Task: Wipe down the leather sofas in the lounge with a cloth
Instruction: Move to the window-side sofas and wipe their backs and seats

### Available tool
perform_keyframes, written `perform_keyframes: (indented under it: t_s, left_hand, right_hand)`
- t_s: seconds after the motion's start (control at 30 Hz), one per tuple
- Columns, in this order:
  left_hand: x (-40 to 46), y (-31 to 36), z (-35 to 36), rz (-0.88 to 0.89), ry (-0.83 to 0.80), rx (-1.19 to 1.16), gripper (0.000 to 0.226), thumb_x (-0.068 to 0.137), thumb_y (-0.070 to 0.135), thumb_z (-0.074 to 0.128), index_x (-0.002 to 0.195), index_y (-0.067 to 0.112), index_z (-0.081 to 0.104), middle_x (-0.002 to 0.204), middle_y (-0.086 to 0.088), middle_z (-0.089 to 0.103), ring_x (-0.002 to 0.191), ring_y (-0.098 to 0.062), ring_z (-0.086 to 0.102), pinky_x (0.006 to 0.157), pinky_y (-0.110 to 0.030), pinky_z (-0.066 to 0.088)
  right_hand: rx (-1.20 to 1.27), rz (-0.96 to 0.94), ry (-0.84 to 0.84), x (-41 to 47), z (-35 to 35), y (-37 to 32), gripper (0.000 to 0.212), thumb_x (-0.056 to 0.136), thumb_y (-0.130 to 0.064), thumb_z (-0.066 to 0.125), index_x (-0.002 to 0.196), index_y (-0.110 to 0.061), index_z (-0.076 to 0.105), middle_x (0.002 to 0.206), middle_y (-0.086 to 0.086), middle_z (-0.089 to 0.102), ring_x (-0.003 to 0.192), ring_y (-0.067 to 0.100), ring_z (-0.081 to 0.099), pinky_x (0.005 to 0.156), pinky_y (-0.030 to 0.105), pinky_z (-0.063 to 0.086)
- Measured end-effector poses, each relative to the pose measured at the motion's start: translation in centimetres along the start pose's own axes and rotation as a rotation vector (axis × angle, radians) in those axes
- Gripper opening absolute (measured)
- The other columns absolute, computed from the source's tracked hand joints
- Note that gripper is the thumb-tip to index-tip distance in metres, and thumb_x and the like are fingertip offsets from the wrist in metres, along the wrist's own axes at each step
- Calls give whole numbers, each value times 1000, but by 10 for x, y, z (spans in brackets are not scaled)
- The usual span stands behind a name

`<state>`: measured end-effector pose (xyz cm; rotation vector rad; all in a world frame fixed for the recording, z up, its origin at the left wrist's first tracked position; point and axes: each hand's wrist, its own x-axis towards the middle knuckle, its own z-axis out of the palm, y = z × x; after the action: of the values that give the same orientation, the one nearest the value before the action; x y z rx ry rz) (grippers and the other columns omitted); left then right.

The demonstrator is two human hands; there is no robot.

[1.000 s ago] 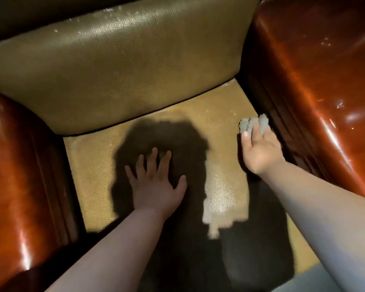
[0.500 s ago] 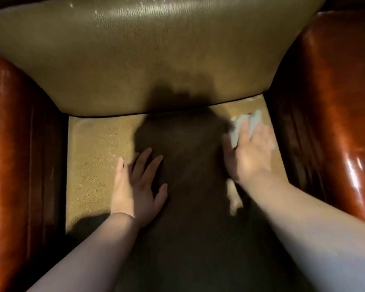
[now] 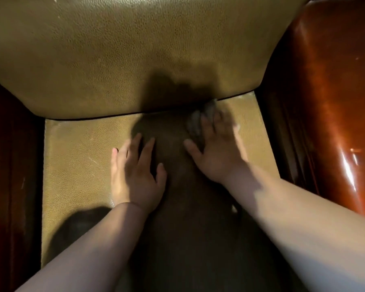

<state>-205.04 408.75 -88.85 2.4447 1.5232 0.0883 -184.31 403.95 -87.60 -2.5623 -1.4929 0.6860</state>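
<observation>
Leather, olive-tan and pebbled, covers the one seat cushion that fills the near part of the view, much of its middle lying under a dark shadow. Two bare forearms reach forward over it. The left hand lies flat on the seat, palm down, its fingers straight and a little spread, with nothing in its grip. The right hand is just beside it and slightly farther in, blurred, fingers stretched forward and pressing down on the single grey cloth; the cloth shows bunched past the fingertips and along the thumb side, lying on the seat close to the back seam. Whether any finger curls round the cloth cannot be told through the blur. Beyond the hands, one backrest cushion of the same olive leather rises from a dark piped seam. Two glossy reddish-brown armrests flank the seat: the left armrest in shade, the right armrest catching bright highlights.
</observation>
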Motion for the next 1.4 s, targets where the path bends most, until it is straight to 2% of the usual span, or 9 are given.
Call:
perform_keyframes:
  t_s: [0.07, 0.23, 0.5, 0.67, 0.93, 1.03, 1.13, 1.27, 1.4]
  left_hand:
    - [0, 2, 1, -9, 1, -38, 70, 91, 49, 44, 154, 20, 53, 163, -12, 41, 149, -39, 36, 129, -58, 15]
    - [-1, -2, 18, -14, 77, -119, 66, 91, 46, 46, 152, 21, 52, 164, -11, 40, 151, -42, 34, 128, -62, 17]
    - [-3, -5, 22, 20, 162, -103, 65, 91, 44, 47, 148, 15, 58, 160, -15, 46, 147, -40, 36, 124, -65, 23]
    - [-3, -3, 22, 18, 165, -138, 65, 90, 42, 48, 146, 13, 60, 158, -17, 49, 146, -44, 41, 126, -59, 25]
    - [-2, -5, -7, -12, -102, -44, 75, 90, 55, 35, 159, 26, 46, 170, -6, 34, 155, -32, 29, 130, -50, 16]
    - [2, -11, -11, 9, -144, -63, 71, 94, 57, 31, 159, 32, 41, 171, -3, 30, 156, -28, 23, 132, -48, 9]
    - [-2, -27, -14, 107, -194, -72, 68, 99, 55, 28, 163, 32, 34, 175, -1, 21, 160, -25, 15, 133, -44, 2]
    - [-22, -66, -34, 121, -302, -33, 69, 105, 53, 40, 168, 34, 19, 178, 2, 3, 164, -21, 0, 131, -37, -5]
    - [-48, -113, -54, -170, -274, -120, 71, 106, 47, 51, 168, 34, 19, 178, 3, 0, 163, -23, -1, 131, -35, -2]
  right_hand:
    - [-153, -79, 5, 1, -6, 9, 94, 93, -77, 17, 165, -18, 26, 173, 15, 15, 159, 36, 9, 129, 49, 9]
    - [-67, 373, 33, 49, -30, 49, 93, 99, -76, 19, 166, -12, 13, 172, 18, 6, 158, 35, 7, 129, 47, 10]
    - [-143, 80, 65, 17, -23, 43, 87, 97, -74, 27, 164, -19, 19, 172, 14, 4, 159, 34, 11, 129, 44, 19]
    - [-51, 383, 51, 52, -32, 43, 94, 97, -75, 15, 165, -10, 19, 170, 19, 12, 156, 35, 13, 128, 46, 15]
    - [-111, -354, -169, -41, 4, -25, 92, 92, -72, 15, 165, -18, 29, 173, 13, 20, 160, 31, 14, 130, 41, 8]
    - [-145, -40, -61, -9, -16, 9, 81, 97, -64, 17, 164, -18, 25, 167, 15, 27, 153, 36, 26, 123, 45, 27]
    - [-106, 312, -70, 5, -18, -2, 76, 105, -60, 12, 168, -18, 5, 174, 18, 0, 161, 33, -2, 130, 47, 3]
    - [-83, -139, -129, -43, 22, -87, 78, 103, -65, 28, 168, -22, 16, 175, 14, -1, 161, 33, -5, 130, 46, -1]
    - [-199, -456, -270, -50, 22, -100, 81, 102, -66, 37, 168, -23, 17, 175, 12, 1, 162, 33, -1, 130, 46, 5]
